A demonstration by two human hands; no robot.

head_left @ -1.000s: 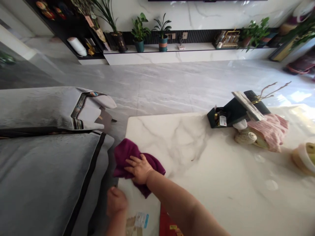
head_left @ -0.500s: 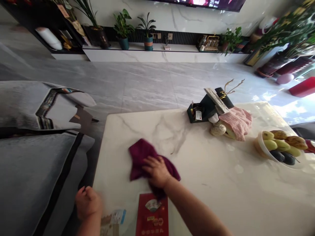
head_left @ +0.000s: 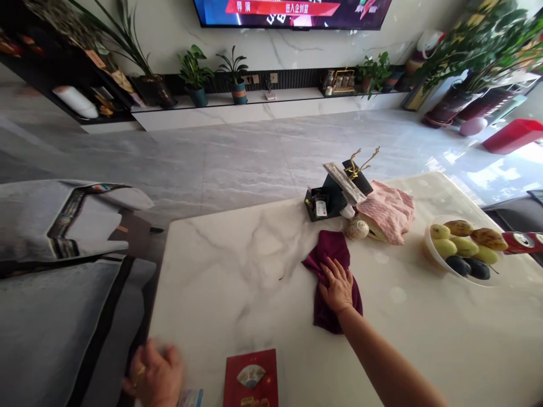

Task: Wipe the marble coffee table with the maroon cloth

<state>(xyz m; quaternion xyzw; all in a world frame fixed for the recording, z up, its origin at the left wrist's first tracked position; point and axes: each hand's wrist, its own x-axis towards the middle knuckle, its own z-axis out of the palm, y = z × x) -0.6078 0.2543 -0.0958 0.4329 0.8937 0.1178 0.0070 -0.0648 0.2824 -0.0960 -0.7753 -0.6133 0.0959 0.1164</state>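
Note:
My right hand (head_left: 338, 287) lies flat on a dark purple cloth (head_left: 330, 249), fingers stretched and slightly apart, pressing it against the marble-patterned table (head_left: 220, 282). The cloth is crumpled, and part of it is hidden beneath the palm. At the table's near left corner is my left hand (head_left: 155, 376), a ring on one finger. Motion blurs its bent fingers, and I cannot tell whether they are closed. Between the hands, at the near edge, a red printed box (head_left: 251, 376) lies on the table. A small blue-and-white packet (head_left: 190, 398) shows beside my left hand.
Beyond the cloth stand a dark green organizer box (head_left: 333, 195), a round patterned ornament (head_left: 357, 228) and a pink striped cloth (head_left: 388, 212). A fruit bowl (head_left: 432, 254) and red cans (head_left: 520, 243) are to the right. A grey sofa (head_left: 51, 328) borders the left.
My right hand and the purple cloth have moved right and away across the table, off the red box's edge. My left hand has shifted slightly and is blurred. The camera view has tilted up.

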